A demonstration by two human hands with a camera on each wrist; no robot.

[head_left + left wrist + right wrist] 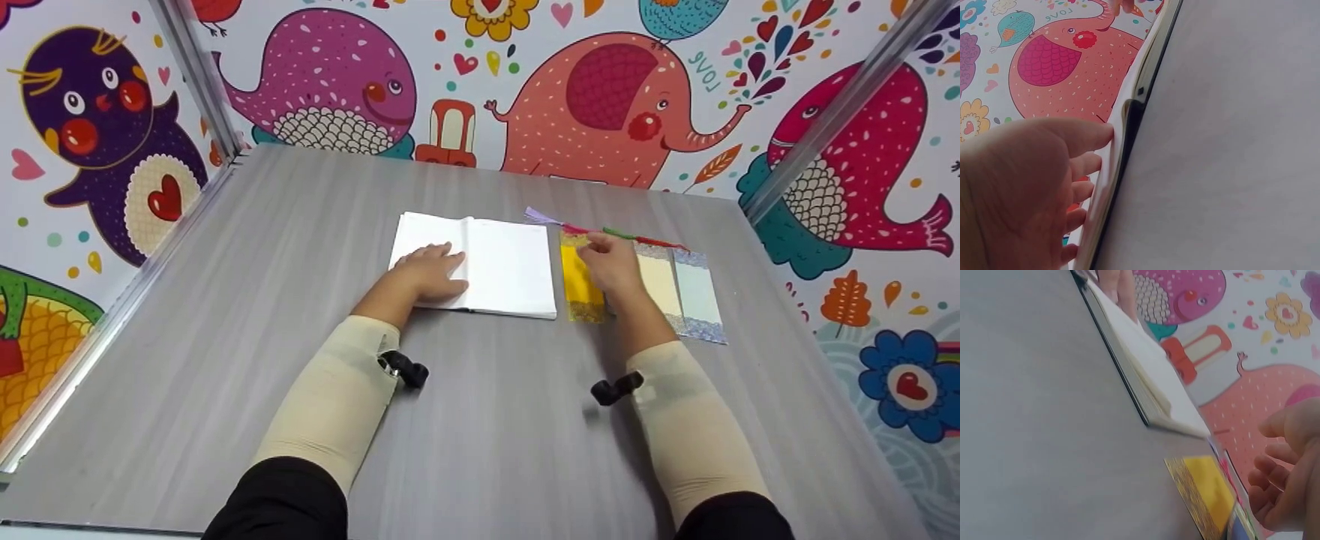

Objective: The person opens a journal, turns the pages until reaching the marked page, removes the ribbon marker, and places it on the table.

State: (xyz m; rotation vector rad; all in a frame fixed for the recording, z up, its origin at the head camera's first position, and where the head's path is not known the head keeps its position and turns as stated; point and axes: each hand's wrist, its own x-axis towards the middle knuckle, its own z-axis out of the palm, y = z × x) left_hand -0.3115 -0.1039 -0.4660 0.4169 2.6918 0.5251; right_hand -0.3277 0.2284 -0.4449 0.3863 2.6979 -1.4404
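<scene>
**Grey table: open book held flat, hand over bookmarks**

Grey wood-grain table (225, 315) carries an open book (510, 266) with blank white pages, lying near the middle toward the far edge. The left hand (431, 274) rests palm down on the book's left page, fingers straight and lying close together, their tips near the centre fold. The left wrist view shows the same fingers (1081, 138) flat against the page stack above the book's dark cover edge; nothing is gripped.

Just to the right of the book lies a row of bookmarks side by side. The yellow bookmark (579, 289) with a glittered border sits nearest the book, just apart from its right edge. Next come a cream bookmark (664, 289) and a pale blue bookmark (697, 296), edges touching or nearly so. Coloured tassels (600, 229) run along the far ends of the row.

The right hand (611, 262) lies over the row between the yellow and cream bookmarks, covering whatever is beneath it. In the right wrist view its fingers (1275, 472) are loosely curled and slightly apart, above the yellow bookmark. Whether the fingertips touch a bookmark cannot be told.

Both forearms wear beige sleeves, each with a black wrist mount. Cartoon-animal wall panels (600, 97) enclose the table.
</scene>
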